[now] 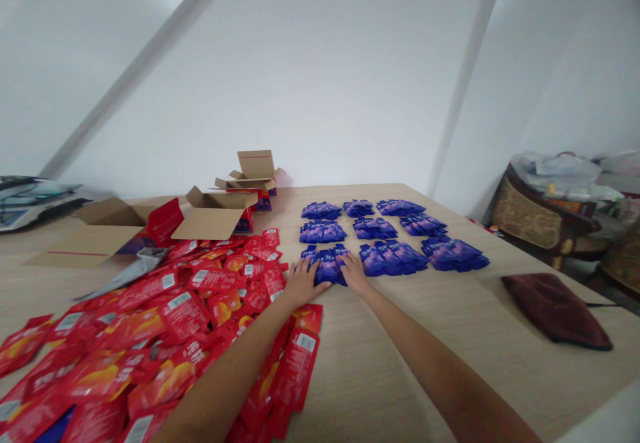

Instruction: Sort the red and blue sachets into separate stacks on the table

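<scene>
Both arms stretch over the desk (400, 376). The left hand (301, 281) and right hand (354, 272) lie flat on either side of a blue pile (326, 264), touching it. Eight more blue piles (395, 229) sit in rows beyond and to the right. Red packets (165, 323) sprawl across the left side, open boxes (210, 219) behind them. A dark red cloth (555, 309) lies at the right

Pale wooden table (450, 363) against plain white walls (320, 63), cluttered ornate brown chair (540, 219) at right
</scene>
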Motion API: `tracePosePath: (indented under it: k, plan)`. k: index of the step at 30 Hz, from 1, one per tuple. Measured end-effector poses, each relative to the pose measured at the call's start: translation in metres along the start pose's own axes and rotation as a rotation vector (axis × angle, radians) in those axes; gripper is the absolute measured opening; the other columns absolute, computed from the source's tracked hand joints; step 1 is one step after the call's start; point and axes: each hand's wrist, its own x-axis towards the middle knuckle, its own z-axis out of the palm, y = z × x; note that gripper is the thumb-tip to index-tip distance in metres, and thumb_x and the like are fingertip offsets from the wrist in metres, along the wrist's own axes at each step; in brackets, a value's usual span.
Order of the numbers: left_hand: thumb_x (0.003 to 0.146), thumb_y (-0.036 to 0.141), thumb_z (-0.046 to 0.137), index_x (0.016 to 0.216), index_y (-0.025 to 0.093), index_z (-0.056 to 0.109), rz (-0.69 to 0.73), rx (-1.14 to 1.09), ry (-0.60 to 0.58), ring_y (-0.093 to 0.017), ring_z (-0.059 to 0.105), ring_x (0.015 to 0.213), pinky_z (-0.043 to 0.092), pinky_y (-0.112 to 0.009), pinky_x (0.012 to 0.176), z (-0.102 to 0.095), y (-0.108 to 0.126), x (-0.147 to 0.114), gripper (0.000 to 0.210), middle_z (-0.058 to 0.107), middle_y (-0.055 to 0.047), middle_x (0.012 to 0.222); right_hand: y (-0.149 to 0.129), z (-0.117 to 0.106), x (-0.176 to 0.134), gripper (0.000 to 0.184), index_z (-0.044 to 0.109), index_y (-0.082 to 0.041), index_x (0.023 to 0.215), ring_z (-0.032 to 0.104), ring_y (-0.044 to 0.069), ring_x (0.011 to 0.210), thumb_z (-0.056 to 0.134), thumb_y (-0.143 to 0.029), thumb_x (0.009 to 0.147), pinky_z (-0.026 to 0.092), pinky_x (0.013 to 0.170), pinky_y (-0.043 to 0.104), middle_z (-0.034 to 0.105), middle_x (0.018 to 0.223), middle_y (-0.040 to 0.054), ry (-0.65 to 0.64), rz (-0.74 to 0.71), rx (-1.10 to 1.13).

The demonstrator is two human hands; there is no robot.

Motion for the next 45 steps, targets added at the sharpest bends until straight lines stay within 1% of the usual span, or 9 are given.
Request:
tracePosePath:
  k: [5, 10, 16, 20, 25, 31, 35, 39, 45]
  plan:
    - [0.084, 0.060, 0.043, 0.127, 0.011, 0.050, 0.015, 0.058, 0.005, -0.033, 0.032, 0.132, 0.023, -0.045, 0.109, -0.005, -0.004, -0.008, 0.066, 0.043, -0.020, 0.138, 0.006, -0.004, -0.001, 0.042, 0.056, -0.019, 0.126, 0.034, 0.019, 0.134, 0.038, -0.019, 0.087, 0.023, 0.111, 0.038, 0.050, 0.138, 0.0076, -0.015, -0.089, -0.004]
    - [0.081, 0.060, 0.048, 0.140, 0.016, 0.034, 0.022, 0.051, 0.037, -0.035, 0.031, 0.131, 0.025, -0.048, 0.107, 0.000, -0.004, -0.013, 0.075, 0.035, -0.017, 0.144, 0.019, -0.003, -0.018, 0.043, 0.052, -0.020, 0.129, 0.028, 0.022, 0.137, 0.040, -0.025, 0.088, 0.020, 0.113, 0.043, 0.044, 0.142, 0.0092, 0.017, -0.167, -0.012]
    - [0.081, 0.064, 0.043, 0.145, 0.020, 0.027, -0.098, 0.064, 0.033, -0.039, 0.023, 0.134, 0.021, -0.055, 0.105, 0.011, 0.009, 0.001, 0.079, 0.028, -0.017, 0.149, 0.016, 0.006, -0.012, 0.044, 0.048, -0.017, 0.132, 0.029, 0.023, 0.136, 0.036, -0.028, 0.091, 0.020, 0.112, 0.045, 0.042, 0.143, 0.0130, 0.056, -0.183, -0.062]
    - [0.073, 0.071, 0.047, 0.147, 0.022, 0.019, -0.078, 0.033, 0.016, -0.039, 0.018, 0.137, 0.018, -0.055, 0.106, 0.009, 0.009, 0.005, 0.093, 0.023, -0.016, 0.151, 0.013, 0.008, -0.008, 0.045, 0.049, -0.018, 0.132, 0.026, 0.026, 0.138, 0.037, -0.032, 0.091, 0.017, 0.112, 0.046, 0.038, 0.145, 0.0128, 0.070, -0.171, -0.075]
    - [0.081, 0.065, 0.041, 0.143, 0.024, 0.031, -0.043, 0.046, 0.032, -0.034, 0.023, 0.135, 0.013, -0.051, 0.109, 0.009, 0.002, 0.004, 0.076, 0.035, -0.012, 0.146, 0.016, 0.010, -0.011, 0.045, 0.048, -0.020, 0.133, 0.025, 0.026, 0.138, 0.037, -0.034, 0.092, 0.018, 0.112, 0.047, 0.038, 0.145, 0.0118, 0.096, -0.186, -0.096]
    - [0.068, 0.065, 0.059, 0.146, 0.023, 0.022, -0.066, -0.052, -0.038, -0.035, 0.017, 0.138, 0.015, -0.050, 0.110, 0.003, -0.008, 0.005, 0.096, 0.024, -0.014, 0.151, 0.020, 0.007, -0.015, 0.046, 0.047, -0.023, 0.134, 0.023, 0.024, 0.139, 0.034, -0.038, 0.093, 0.021, 0.111, 0.046, 0.039, 0.145, 0.0097, 0.100, -0.178, -0.078]
    - [0.063, 0.052, 0.069, 0.146, 0.020, 0.018, -0.129, -0.152, -0.092, -0.032, 0.016, 0.140, 0.019, -0.043, 0.111, -0.001, -0.026, 0.005, 0.102, 0.019, -0.015, 0.152, 0.022, 0.005, -0.022, 0.048, 0.046, -0.025, 0.135, 0.022, 0.026, 0.139, 0.039, -0.043, 0.091, 0.025, 0.110, 0.047, 0.036, 0.147, 0.0072, 0.091, -0.162, -0.060]
    - [0.073, 0.043, 0.062, 0.142, 0.010, 0.027, -0.123, -0.152, -0.088, -0.029, 0.026, 0.138, 0.024, -0.035, 0.110, -0.003, -0.034, 0.004, 0.084, 0.028, -0.019, 0.148, 0.022, 0.005, -0.024, 0.049, 0.048, -0.022, 0.134, 0.022, 0.028, 0.139, 0.041, -0.043, 0.090, 0.021, 0.111, 0.046, 0.037, 0.147, 0.0096, 0.069, -0.199, -0.090]
    - [0.082, 0.034, 0.054, 0.123, 0.014, 0.049, -0.143, -0.055, -0.038, -0.029, 0.043, 0.126, 0.030, -0.037, 0.105, -0.009, -0.014, -0.010, 0.046, 0.050, -0.018, 0.133, 0.021, 0.005, -0.026, 0.045, 0.051, -0.024, 0.132, 0.023, 0.028, 0.138, 0.039, -0.041, 0.091, 0.023, 0.111, 0.048, 0.040, 0.145, 0.0090, 0.058, -0.218, -0.098]
